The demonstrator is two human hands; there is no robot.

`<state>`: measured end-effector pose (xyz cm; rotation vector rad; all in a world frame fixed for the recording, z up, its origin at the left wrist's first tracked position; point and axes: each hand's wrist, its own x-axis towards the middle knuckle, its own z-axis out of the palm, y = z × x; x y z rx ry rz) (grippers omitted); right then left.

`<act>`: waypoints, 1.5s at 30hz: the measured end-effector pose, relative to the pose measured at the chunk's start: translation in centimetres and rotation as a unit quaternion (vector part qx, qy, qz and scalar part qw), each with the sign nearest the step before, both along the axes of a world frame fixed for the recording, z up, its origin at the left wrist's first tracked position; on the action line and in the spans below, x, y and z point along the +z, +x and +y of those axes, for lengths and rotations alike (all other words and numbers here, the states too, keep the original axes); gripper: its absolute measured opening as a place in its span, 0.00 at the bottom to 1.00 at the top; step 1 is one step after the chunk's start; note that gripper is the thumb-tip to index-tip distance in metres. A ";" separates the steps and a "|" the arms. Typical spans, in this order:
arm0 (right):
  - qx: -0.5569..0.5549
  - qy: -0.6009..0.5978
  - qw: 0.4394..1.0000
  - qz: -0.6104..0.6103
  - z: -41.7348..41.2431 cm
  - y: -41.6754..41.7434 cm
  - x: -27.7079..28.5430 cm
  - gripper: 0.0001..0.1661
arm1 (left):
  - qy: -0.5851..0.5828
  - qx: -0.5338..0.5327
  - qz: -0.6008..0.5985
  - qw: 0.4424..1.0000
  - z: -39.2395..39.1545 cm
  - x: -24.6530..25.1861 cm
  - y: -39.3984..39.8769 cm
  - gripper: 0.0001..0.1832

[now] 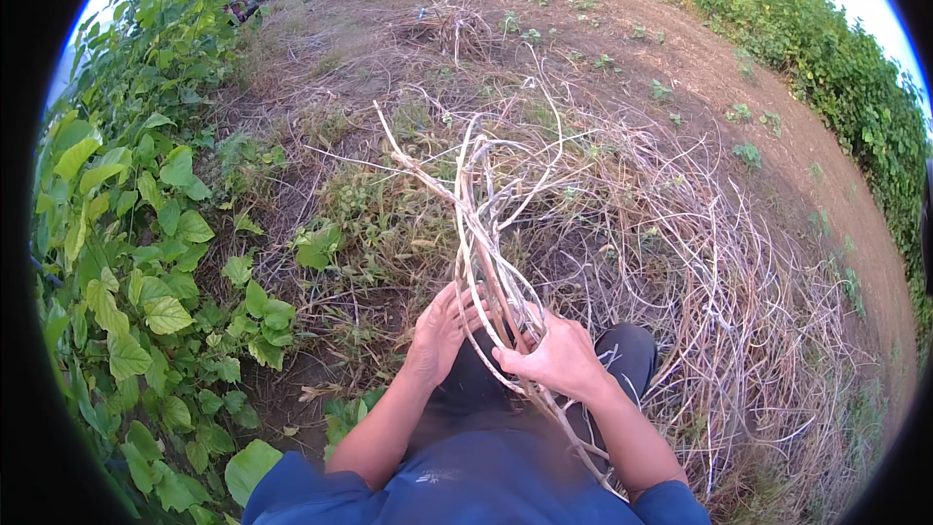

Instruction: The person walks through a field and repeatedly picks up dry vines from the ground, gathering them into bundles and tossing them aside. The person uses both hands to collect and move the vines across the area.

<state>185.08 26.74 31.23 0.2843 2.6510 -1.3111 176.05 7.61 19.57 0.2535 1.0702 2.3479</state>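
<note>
A loose bundle of pale dry vine stems rises in front of my body, its upper ends forked and looping outward. My right hand grips it low down, the thumb laid across the stems. Against the bundle's left side rests my left hand, palm turned inward and fingers extended behind a few stems; its fingertips are partly hidden. Below my right hand, the thicker lower ends slant down past my right forearm.
A large heap of dry vines spreads along the right. Leafy green plants crowd the left side. Farther ahead lies a smaller pile of cut stems. Weedy grass covers the ground before me, with bare soil beyond the heap.
</note>
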 end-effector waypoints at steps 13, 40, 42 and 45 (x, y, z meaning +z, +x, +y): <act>0.043 0.162 0.982 0.090 -4.1 0.5 -1.2 0.38 | -0.129 0.013 0.053 0.990 1.6 6.5 3.2 0.34; 0.061 0.494 0.720 0.484 9.0 -6.5 10.0 0.18 | -0.062 -0.030 0.045 0.997 5.2 10.4 1.4 0.17; 0.096 0.511 0.705 0.483 10.5 -7.6 10.1 0.17 | -0.041 -0.035 0.046 0.997 5.0 10.8 1.6 0.16; 0.077 0.453 0.738 0.495 10.8 -8.1 9.1 0.16 | -0.021 -0.024 0.053 0.998 4.9 11.4 2.1 0.16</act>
